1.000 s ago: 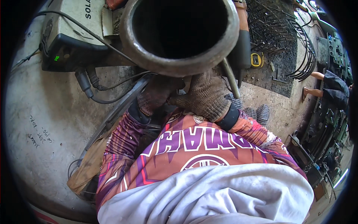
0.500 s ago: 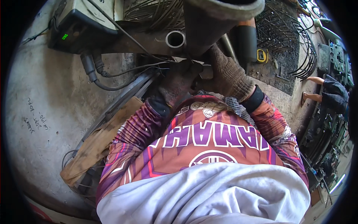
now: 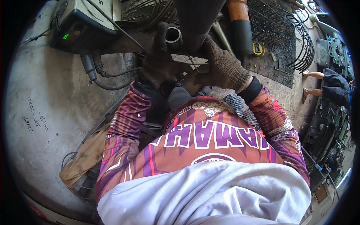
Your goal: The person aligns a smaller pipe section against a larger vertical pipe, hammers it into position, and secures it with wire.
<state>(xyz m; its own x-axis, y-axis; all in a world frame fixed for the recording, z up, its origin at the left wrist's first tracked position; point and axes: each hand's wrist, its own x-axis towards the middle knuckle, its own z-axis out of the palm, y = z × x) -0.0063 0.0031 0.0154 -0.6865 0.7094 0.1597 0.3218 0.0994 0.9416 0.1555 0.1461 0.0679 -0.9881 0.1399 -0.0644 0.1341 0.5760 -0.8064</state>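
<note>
My left hand (image 3: 158,64), in a dark, soiled knit glove, reaches up beside a short open-ended pipe (image 3: 173,36). One finger stretches along the pipe's left side, and the thumb side points right, apart from it. A large dark pipe (image 3: 197,20) rises close by and runs out of the top of the picture. Against its lower right side lies my right hand (image 3: 228,69), in a brown knit glove, with the fingertips curling round it and partly hidden. Dark wires (image 3: 193,62) pass between the hands.
A machine box (image 3: 77,32) with a green display stands far left, cables (image 3: 112,88) below it. To the right are an orange-and-black cylinder (image 3: 241,28), a yellow tape measure (image 3: 258,48) and bent rods (image 3: 305,45). A brown cloth (image 3: 86,155) lies lower left; another person (image 3: 333,86) stands far right.
My left hand has moved up and left to the short pipe, away from the right hand. The right hand stays by the large pipe. The view has shifted slightly, and the other person's legs have moved.
</note>
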